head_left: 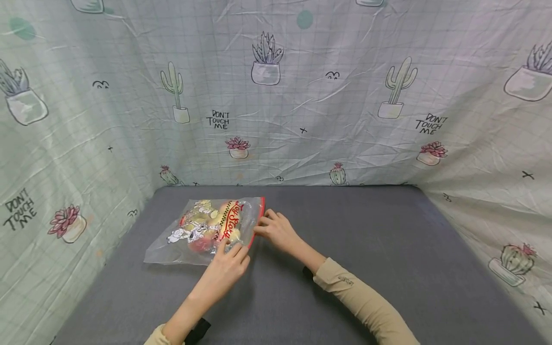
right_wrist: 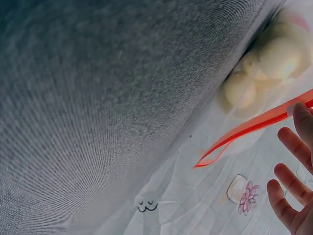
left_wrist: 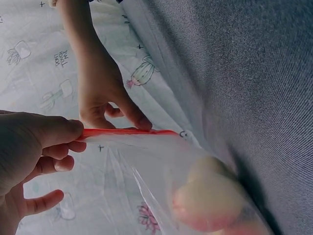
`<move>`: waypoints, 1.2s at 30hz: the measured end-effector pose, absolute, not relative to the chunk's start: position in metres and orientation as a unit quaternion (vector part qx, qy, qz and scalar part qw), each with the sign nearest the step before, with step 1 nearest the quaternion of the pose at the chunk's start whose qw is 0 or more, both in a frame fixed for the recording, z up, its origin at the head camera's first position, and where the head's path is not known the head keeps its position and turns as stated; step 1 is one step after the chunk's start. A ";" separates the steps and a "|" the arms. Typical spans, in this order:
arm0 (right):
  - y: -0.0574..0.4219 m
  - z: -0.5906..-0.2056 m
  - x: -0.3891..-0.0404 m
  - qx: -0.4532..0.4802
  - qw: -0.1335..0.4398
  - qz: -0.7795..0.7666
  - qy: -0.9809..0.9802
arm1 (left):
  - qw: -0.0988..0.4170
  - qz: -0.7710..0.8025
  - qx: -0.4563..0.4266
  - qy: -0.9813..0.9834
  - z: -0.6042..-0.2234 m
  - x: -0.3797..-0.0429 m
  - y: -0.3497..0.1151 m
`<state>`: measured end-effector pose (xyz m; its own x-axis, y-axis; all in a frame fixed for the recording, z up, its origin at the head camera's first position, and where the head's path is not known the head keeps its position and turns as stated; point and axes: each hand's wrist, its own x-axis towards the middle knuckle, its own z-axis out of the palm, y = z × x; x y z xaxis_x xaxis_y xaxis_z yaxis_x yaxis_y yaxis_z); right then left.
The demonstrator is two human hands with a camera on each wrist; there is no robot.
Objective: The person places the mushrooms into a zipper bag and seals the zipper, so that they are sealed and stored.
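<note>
A clear zip bag with a cartoon print and a red zip edge lies on the grey table, tilted a little. Round yellow and red fruit shows through its plastic; the exact kind is hard to tell. At the near end of the red edge, my left hand pinches it between thumb and forefinger, the other fingers held away. Farther along the same edge, my right hand pinches the strip with thumb and finger. The right wrist view shows the red strip slightly parted at its end.
The grey table stretches to the right of the bag and toward the front. A pale curtain printed with cacti hangs behind and on both sides.
</note>
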<state>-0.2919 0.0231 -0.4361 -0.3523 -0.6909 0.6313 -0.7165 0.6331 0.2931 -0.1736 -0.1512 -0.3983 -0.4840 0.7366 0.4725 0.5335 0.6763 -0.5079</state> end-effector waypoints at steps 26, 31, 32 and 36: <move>0.024 -0.439 -0.308 0.410 0.370 0.021 -0.834 | 0.344 0.138 -0.376 -0.849 -0.396 -0.172 -0.149; 0.024 -0.439 -0.312 0.412 0.366 0.019 -0.834 | 0.348 0.139 -0.373 -0.849 -0.397 -0.172 -0.149; 0.024 -0.439 -0.312 0.412 0.366 0.019 -0.834 | 0.349 0.139 -0.373 -0.848 -0.397 -0.172 -0.149; 0.023 -0.440 -0.316 0.408 0.367 0.015 -0.836 | 0.356 0.133 -0.373 -0.846 -0.398 -0.173 -0.149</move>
<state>-0.3160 0.0234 -0.4403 -0.3978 -0.6707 0.6260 -0.6930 0.6668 0.2740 -0.1734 -0.1486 -0.3979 -0.4684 0.7259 0.5037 0.5360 0.6866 -0.4912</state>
